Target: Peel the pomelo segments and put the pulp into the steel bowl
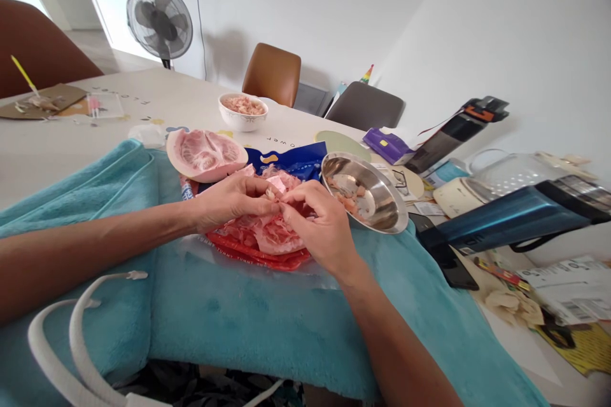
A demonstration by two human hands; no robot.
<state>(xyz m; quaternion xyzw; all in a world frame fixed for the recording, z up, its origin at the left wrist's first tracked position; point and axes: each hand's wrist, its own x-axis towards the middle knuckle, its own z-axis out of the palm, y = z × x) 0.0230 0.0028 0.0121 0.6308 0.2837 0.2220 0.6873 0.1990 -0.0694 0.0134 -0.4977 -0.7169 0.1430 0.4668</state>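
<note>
My left hand (236,202) and my right hand (321,219) meet fingertip to fingertip, both pinching a small pale pomelo piece (271,193). Most of that piece is hidden by the fingers. Beneath them lies a heap of pink pomelo membrane and peel scraps (260,232) on a red and blue plastic bag (293,156). A hollow pomelo rind (206,154), pink inside, rests behind my left hand. To the right of my right hand, a tilted steel bowl (389,206) contains some pinkish flesh bits. Farther back stands a white bowl (243,118) filled with pink pulp.
A teal towel (258,318) covers the table's near side. At right are a blue bottle (515,216), a phone (451,261), a dark bottle (456,130), a purple packet (387,145) and papers. White cables (79,331) loop at lower left. A fan (160,20) stands beyond the table.
</note>
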